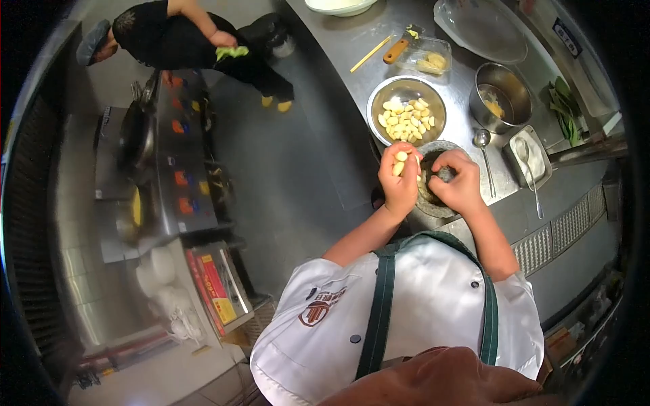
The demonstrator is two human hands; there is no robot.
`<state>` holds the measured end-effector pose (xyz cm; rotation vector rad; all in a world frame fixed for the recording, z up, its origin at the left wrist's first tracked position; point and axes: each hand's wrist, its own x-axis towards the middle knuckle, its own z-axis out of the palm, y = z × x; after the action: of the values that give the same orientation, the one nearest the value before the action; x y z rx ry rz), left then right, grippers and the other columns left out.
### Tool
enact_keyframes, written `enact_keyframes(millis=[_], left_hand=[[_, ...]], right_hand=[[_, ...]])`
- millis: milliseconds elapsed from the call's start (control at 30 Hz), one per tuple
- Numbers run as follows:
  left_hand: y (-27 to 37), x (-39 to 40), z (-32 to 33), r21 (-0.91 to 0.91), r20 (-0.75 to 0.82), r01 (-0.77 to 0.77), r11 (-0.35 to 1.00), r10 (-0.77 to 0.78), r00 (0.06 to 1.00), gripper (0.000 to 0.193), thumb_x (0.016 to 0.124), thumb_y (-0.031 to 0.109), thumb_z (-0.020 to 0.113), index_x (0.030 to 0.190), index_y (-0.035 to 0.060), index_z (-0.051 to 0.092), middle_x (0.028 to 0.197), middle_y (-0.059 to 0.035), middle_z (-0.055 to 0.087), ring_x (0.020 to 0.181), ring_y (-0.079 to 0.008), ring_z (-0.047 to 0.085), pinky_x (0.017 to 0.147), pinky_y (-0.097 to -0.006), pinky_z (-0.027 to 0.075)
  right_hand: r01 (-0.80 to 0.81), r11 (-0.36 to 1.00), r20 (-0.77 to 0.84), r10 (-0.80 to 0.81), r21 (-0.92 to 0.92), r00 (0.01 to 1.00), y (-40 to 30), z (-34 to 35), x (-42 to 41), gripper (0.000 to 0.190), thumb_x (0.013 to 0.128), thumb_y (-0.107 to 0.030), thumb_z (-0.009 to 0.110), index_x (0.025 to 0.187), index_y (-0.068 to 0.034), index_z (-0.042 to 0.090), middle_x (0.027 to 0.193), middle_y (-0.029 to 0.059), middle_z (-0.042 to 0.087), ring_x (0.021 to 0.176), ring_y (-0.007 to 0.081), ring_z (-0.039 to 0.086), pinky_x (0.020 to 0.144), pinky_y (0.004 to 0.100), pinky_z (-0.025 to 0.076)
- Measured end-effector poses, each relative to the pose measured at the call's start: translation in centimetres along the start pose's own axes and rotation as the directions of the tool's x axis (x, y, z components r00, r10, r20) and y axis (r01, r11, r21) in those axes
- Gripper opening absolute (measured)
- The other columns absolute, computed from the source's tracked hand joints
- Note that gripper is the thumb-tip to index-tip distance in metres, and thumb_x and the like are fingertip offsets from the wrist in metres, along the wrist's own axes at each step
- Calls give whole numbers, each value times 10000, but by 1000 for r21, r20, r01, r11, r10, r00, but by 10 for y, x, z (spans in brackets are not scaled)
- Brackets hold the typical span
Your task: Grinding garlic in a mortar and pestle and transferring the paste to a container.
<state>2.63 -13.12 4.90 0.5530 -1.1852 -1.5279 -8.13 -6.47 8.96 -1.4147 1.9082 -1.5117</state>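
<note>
My left hand (397, 177) is closed around several pale peeled garlic cloves (399, 163), beside the left rim of a grey stone mortar (432, 207). My right hand (461, 180) is over the mortar's right side, its thumb and fingers curled toward each other. A rounded grey stone piece, perhaps a pestle (447, 174), shows between them; I cannot tell whether the hand grips it or a clove. Just beyond the mortar stands a steel bowl (401, 87), with many more garlic cloves (409, 119) lying in it. The hands partly hide the mortar's inside.
On the steel counter (345, 35) are a clear tub (444, 48), a wooden-handled tool (396, 51), a steel pot (500, 86), a spoon (486, 157) and a container of white powder (518, 152). A co-worker (188, 40) holding a green leaf stands beyond the aisle, by a stove (177, 147).
</note>
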Motion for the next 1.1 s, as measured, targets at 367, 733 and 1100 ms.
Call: enact_keyframes(millis=[367,733,1100], left_hand=[[2,2,4,25,19,22,999,-23,1000,149,850,-24,458,991,27,462,814,-91,554,615,-90,470,550,-213,405],[0,6,-1,-1,14,46,999,-46,999,155,843,-25,452,989,28,459,804,-86,545,620,-90,468,545,-212,399],[8,4,-1,66,65,25,998,-29,997,176,845,-10,458,1018,16,474,809,-83,559,610,-85,469,549,-210,400]], right_hand=[[-7,997,-42,4,-78,999,9,4,10,123,556,-68,628,666,-24,596,698,100,606,662,217,587,635,282,460],[-167,986,27,167,-6,986,3,1,17,121,557,-68,625,660,-11,596,709,76,619,697,168,589,659,278,454],[-215,973,10,215,84,977,11,-5,13,109,566,-63,625,666,-22,607,695,61,605,665,158,570,631,265,446]])
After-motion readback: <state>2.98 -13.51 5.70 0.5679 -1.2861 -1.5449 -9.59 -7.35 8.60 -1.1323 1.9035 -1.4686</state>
